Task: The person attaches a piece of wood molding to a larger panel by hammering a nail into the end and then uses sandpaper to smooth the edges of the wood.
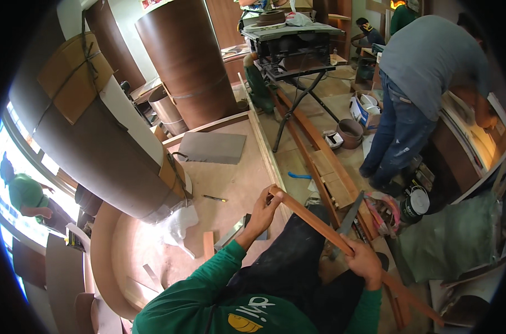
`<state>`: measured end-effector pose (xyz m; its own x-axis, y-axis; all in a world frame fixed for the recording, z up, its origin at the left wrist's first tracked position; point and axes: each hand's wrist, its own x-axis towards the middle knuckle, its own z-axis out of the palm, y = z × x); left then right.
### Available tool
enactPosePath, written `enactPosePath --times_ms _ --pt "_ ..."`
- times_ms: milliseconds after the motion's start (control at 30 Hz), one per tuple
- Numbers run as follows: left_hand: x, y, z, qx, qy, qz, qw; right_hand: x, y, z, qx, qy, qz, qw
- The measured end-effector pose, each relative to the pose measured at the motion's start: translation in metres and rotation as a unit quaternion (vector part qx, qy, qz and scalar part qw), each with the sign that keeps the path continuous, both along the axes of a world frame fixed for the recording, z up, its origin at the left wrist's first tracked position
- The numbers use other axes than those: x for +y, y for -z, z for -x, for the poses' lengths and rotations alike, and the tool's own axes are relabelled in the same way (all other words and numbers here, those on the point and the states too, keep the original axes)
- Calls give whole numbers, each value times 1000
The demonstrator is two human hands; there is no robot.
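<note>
A long, narrow reddish-brown wood strip slants across my lap, from upper left to lower right. At its upper end, my left hand is closed with the fingertips gripping the wood. Farther down the strip, my right hand is wrapped round it. Just beyond the strip, near my right hand, a grey saw blade points up; its handle is hidden. Left of my legs lies a plywood panel with a raised wooden rim. On it are a grey-brown board, a pencil or marker and a small wood block.
A large wrapped roll and a brown cylinder stand at left. A table saw stands ahead, with long timbers on the floor. A co-worker bends over at right; another person is at far left.
</note>
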<state>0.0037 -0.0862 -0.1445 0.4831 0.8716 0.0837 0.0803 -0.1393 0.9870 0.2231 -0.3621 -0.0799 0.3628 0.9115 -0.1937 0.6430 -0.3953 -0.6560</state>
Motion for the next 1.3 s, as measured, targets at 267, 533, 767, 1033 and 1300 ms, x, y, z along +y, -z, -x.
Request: enactPosePath --times_ms 267,533,767,1033,1300 --pt "-3 0 3 -9 -31 -7 999 1 5 0 -17 -11 3 1000" --pt "-2 -5 4 3 -42 1 999 3 4 3 -22 -12 5 1000" --pt "-4 1 -2 4 -9 25 1000 -12 -7 7 0 7 23 1000" --pt "22 -17 3 -29 20 15 999 -1 -41 29 -35 6 29 999" --pt "74 -110 24 -143 -47 -102 983 61 -106 65 15 34 -30 999"
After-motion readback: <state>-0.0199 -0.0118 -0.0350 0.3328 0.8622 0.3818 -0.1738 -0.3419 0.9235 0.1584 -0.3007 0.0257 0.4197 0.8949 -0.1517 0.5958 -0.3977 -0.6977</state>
